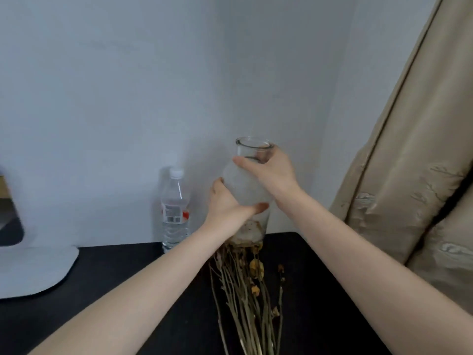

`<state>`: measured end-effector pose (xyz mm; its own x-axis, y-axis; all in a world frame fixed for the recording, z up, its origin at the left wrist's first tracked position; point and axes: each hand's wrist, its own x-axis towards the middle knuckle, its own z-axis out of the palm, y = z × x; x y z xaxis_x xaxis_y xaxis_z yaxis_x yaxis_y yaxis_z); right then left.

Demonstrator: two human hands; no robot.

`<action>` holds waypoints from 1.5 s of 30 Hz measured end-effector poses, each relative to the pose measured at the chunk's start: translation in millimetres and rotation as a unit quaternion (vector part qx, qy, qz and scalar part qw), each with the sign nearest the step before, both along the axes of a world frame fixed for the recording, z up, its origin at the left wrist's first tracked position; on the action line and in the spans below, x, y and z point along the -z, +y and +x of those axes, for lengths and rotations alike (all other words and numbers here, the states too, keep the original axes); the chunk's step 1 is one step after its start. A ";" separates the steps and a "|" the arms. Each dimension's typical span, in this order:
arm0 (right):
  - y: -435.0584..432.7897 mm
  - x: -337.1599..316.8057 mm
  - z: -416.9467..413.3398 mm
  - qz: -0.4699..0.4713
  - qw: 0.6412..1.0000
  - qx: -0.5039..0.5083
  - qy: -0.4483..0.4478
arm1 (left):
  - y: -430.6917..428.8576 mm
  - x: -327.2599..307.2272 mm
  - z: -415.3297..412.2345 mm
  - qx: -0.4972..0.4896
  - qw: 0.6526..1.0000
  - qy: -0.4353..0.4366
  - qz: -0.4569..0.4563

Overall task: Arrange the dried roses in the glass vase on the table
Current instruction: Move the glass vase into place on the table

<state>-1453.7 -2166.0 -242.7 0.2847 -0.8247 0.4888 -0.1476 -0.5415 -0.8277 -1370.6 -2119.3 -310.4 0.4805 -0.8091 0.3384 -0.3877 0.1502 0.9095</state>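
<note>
L hand (228, 202) + R hand (271, 173) in grip round 1 glass vase (243, 183); 1 bunch dried roses (247, 290), 1 water bottle (175, 210)

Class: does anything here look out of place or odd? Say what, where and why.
The roses lie loose on the table, not in the vase. The left hand and right hand hold the vase, no stems in it, at the flower heads. The bottle stands upright; nothing looks spilled.

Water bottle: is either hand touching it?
No, the left hand and the right hand both grip the glass vase, while the water bottle stands apart from them.
</note>
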 end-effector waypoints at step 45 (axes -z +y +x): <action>196.4 102.7 93.0 0.023 0.985 -0.145 0.093 | 240.1 105.4 87.6 -0.125 0.990 0.004 0.059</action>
<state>-1360.7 -1969.6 -345.4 0.5926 -0.7150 0.3709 -0.1427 -0.5464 -0.8253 -1283.0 -1879.2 -415.8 0.6735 -0.6978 0.2440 -0.3922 -0.0575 0.9181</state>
